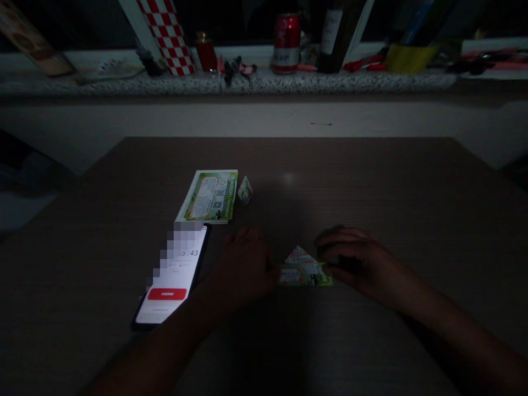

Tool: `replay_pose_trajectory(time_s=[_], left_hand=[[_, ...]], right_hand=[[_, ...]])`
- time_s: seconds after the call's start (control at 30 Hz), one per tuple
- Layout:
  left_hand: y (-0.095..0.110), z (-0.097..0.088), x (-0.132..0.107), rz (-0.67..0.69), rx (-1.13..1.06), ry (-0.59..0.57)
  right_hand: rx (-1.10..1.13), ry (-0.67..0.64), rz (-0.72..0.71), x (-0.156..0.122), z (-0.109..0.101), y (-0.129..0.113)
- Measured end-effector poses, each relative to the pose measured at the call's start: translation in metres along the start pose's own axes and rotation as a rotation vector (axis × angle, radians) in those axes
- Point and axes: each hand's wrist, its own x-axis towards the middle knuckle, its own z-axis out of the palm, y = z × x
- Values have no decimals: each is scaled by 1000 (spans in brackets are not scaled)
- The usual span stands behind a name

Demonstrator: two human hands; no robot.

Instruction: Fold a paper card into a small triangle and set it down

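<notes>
A folded printed paper (305,274) lies on the table, with a white triangular peak above a green strip along its lower edge. My left hand (246,261) is closed at the paper's left end, its thumb on the strip and its fingers curled. At the right end, my right hand (355,257) pinches the paper between thumb and fingers, by the strip's corner. Dim light hides some of the fingertips. Beyond my left hand stands a small folded paper piece (245,191), beside a stack of green printed sheets (207,196).
A lit phone (173,278) with a red button on its screen lies left of my left forearm. Along the back, a granite windowsill (256,84) carries a red can (286,44), a dark bottle (331,38), a red-and-white checkered box (168,37) and small items.
</notes>
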Motion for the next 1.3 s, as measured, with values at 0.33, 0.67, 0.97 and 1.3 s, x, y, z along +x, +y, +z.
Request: replay_pose_trajectory(time_s=[0.33, 0.67, 0.97, 1.3], left_hand=[[-10, -1, 3, -5, -92, -29], [-3, 0, 2, 65, -140, -20], [5, 2, 4, 64, -377, 9], [19, 3, 3, -73, -709, 181]], right_hand=[[-35, 14, 13, 3, 4, -3], [47, 41, -11, 16, 21, -21], [583, 156, 272, 12, 26, -25], [1047, 299, 421, 12, 15, -29]])
